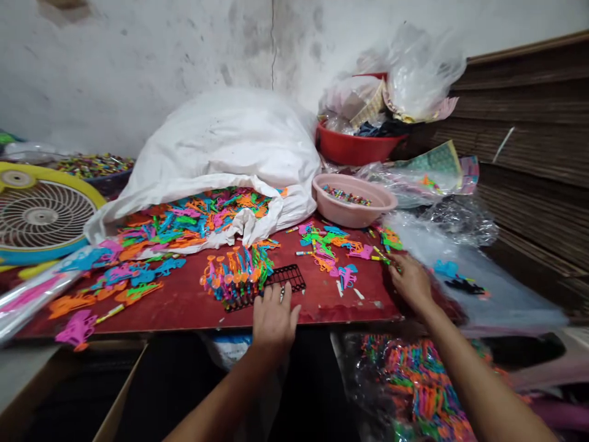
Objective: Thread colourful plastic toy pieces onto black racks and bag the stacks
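Observation:
My left hand (275, 316) lies with its fingers stretched out over the near edge of a black grid rack (291, 276). Packed upright in the left part of this rack are several rows of colourful plastic toy guns (238, 274). Farther right, my right hand (411, 283) has its fingers pinched at a small green-and-yellow stick (381, 256); its far end under the fingers is hidden. Loose toy guns (326, 242) in green, orange, pink and blue lie between the hands, with thin patterned sticks among them.
A white sack (230, 141) spills toy guns onto the red table (184, 307). Behind stand a pink basin (354, 202) of small sticks and a red basin (359, 147) of plastic bags. A yellow-blue fan (43, 215) is left; stacked cardboard (534, 123) rises right.

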Available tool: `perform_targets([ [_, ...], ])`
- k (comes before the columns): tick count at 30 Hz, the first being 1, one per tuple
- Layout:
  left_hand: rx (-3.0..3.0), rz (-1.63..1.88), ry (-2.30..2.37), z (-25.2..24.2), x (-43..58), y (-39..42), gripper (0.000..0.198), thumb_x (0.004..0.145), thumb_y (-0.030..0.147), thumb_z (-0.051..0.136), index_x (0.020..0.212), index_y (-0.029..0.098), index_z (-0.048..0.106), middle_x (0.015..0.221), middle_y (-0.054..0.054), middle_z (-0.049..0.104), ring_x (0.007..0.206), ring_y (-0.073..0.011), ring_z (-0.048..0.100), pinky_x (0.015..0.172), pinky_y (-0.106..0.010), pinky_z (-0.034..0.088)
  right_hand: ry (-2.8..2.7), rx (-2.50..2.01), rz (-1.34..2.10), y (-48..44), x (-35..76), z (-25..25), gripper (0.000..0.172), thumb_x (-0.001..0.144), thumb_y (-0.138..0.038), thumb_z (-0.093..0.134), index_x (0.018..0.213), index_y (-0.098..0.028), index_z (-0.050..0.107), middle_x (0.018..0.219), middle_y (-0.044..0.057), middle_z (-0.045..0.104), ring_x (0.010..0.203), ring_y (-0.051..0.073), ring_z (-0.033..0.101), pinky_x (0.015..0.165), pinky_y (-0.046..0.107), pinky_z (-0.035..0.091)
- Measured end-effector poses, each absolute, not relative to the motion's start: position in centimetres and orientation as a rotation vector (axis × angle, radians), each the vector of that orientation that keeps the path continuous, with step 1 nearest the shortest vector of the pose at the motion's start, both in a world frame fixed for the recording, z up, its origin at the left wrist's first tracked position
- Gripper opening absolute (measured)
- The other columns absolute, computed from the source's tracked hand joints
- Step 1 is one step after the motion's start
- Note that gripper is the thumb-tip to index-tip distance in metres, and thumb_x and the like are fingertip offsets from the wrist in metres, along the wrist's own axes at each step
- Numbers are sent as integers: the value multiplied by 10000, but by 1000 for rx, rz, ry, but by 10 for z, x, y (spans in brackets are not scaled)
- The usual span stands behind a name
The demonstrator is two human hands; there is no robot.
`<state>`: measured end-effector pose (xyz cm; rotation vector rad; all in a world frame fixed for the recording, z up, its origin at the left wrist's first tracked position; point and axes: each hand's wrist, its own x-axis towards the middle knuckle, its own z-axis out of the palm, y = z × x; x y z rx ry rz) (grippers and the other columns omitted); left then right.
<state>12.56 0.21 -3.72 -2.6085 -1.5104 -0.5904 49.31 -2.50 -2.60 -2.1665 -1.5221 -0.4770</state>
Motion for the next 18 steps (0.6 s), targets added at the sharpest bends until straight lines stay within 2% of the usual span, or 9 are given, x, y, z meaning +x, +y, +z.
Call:
perform_targets([
  [3, -2593, -614, -1592, -38, 137, 3, 506, 920, 359, 532, 1371, 129, 511, 1254, -201, 576, 1119, -351, 524, 869, -496, 445, -1725, -2252, -436, -3, 495, -27, 417, 824, -113, 485, 1193, -191, 663, 1162, 139, 662, 985, 239, 584, 790, 344, 413],
  [5, -2590, -667, -1599, -43, 136, 3, 526, 928, 356, 519, 1404, 138, 472, 1327, -195, 549, 1188, -355, 499, 922, -516, 430, -1746, -2312, -413, 8, 489, -26, 402, 814, -88, 505, 1161, -192, 681, 1104, 152, 677, 951, 249, 579, 736, 350, 362],
  [11, -2674, -844, -1452, -59, 114, -10, 474, 930, 319, 532, 1377, 166, 501, 1441, -133, 499, 1328, -286, 440, 1053, -456, 403, -1779, -2393, -527, 14, 478, -17, 161, 825, -138, 606, 938, -153, 720, 903, 165, 666, 853, 252, 553, 681, 372, 258],
  [14, -2667, -954, -1384, -60, 97, -19, 405, 940, 300, 512, 1328, 190, 550, 1395, -118, 546, 1293, -269, 482, 1055, -458, 402, -1786, -2460, -610, 8, 475, -13, 85, 806, -190, 661, 867, -149, 703, 903, 164, 636, 867, 255, 551, 667, 364, 255],
  [18, -2584, -1187, -1374, -54, 69, -26, 314, 940, 254, 495, 1220, 221, 631, 1222, -106, 647, 1132, -244, 581, 945, -422, 459, -1574, -2497, -361, 0, 467, -7, 114, 794, -263, 688, 867, -176, 679, 958, 172, 621, 730, 218, 557, 620, 353, 278],
])
